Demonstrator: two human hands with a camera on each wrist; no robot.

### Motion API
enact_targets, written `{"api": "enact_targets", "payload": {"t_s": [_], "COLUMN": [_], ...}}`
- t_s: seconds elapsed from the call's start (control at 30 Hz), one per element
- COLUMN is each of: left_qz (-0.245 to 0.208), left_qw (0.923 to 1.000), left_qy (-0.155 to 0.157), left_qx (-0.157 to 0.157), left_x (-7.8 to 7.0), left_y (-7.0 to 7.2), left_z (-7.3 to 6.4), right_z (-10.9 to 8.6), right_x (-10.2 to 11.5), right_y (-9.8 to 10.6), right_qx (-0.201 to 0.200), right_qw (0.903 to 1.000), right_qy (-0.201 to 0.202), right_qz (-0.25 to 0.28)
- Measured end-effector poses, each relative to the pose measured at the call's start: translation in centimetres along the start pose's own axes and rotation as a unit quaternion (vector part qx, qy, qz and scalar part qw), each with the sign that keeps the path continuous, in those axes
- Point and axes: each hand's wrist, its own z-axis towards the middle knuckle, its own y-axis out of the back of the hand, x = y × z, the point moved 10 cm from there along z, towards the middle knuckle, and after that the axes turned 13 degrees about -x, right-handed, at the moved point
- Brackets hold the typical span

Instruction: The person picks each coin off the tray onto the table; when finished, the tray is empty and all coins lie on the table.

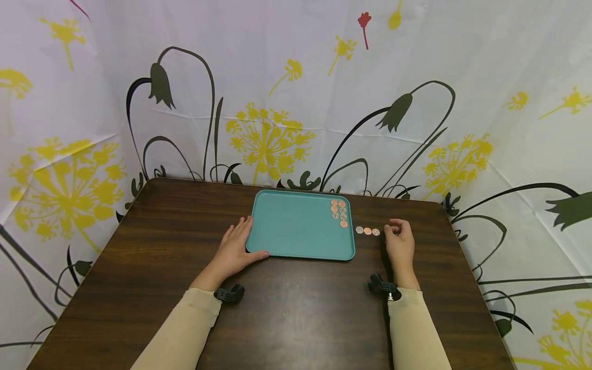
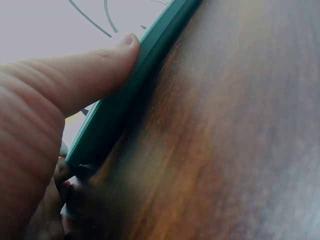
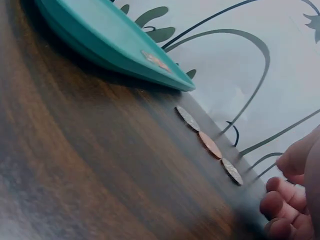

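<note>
Left hand [image 1: 237, 246] splayed, unclenched, against near-left corner of teal tray [image 1: 296, 226]. Right hand [image 1: 400, 246], fingers curled, grip uncertain, beside coin row [image 1: 367, 231] on table [image 1: 296, 313]. Tray rim [image 1: 353, 244] separates row from coins inside [image 1: 334, 209].

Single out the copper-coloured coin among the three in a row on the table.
The round copper-coloured metal coin in the row's middle; the round silver-coloured coins sit either side of it.

Three coins [image 3: 210, 145], silver, copper, silver, in a close row on the dark wood-grain table [image 3: 100, 145], off the teal tray [image 3: 107, 54]; right hand [image 3: 297, 197], fingers curled, near outermost silver coin [image 3: 232, 172]; patterned sheet [image 3: 215, 75] behind
</note>
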Motion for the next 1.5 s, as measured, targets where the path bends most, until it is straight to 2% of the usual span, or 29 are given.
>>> {"api": "enact_targets", "payload": {"t_s": [0.1,0.23,0.3,0.37,0.43,0.57,0.63,0.8,0.9,1.2,1.37,1.5], "left_qz": [0.001,-0.002,0.0,0.001,0.002,0.002,0.003,0.004,0.001,-0.001,0.001,-0.002], "left_qw": [1.0,1.0,1.0,1.0,1.0,1.0,1.0,1.0,0.9999,1.0,1.0,1.0], "left_qy": [-0.001,-0.004,-0.003,-0.003,-0.001,-0.002,-0.002,-0.006,-0.006,-0.004,-0.002,-0.003], "left_qx": [-0.001,-0.005,-0.006,-0.006,-0.005,-0.005,-0.006,-0.007,-0.009,-0.007,-0.004,-0.003], "left_x": [0.1,0.1,0.1,0.1,0.1,0.2,0.2,0.2,0.2,0.3,0.1,0.1], "left_y": [0.0,0.2,0.3,0.2,0.1,0.0,-0.1,0.0,0.0,0.0,0.1,0.2], "left_z": [0.1,0.1,0.1,0.1,0.0,0.1,0.2,0.3,0.3,-0.4,-0.4,-0.4], "right_z": [-0.2,-0.7,-1.2,-1.9,-2.6,-3.6,-3.8,-4.5,-5.2,-6.4,-6.9,-6.9], "right_x": [0.9,3.2,4.7,6.1,7.2,8.4,8.9,9.5,9.2,8.5,8.5,9.0], "right_y": [0.0,-0.2,-0.8,-1.9,-3.4,-5.9,-6.7,-8.6,-9.4,-9.7,-10.0,-10.2], "right_qx": [-0.009,-0.012,0.005,0.041,0.09,0.164,0.186,0.244,0.267,0.247,0.266,0.264], "right_qw": [0.9996,0.9972,0.9945,0.9898,0.9816,0.9622,0.9528,0.9179,0.9071,0.9115,0.9054,0.9031], "right_qy": [0.02,0.071,0.104,0.135,0.159,0.176,0.177,0.197,0.197,0.187,0.182,0.201], "right_qz": [0.018,0.021,0.005,-0.021,-0.055,-0.128,-0.161,-0.242,-0.259,-0.271,-0.277,-0.273]}}
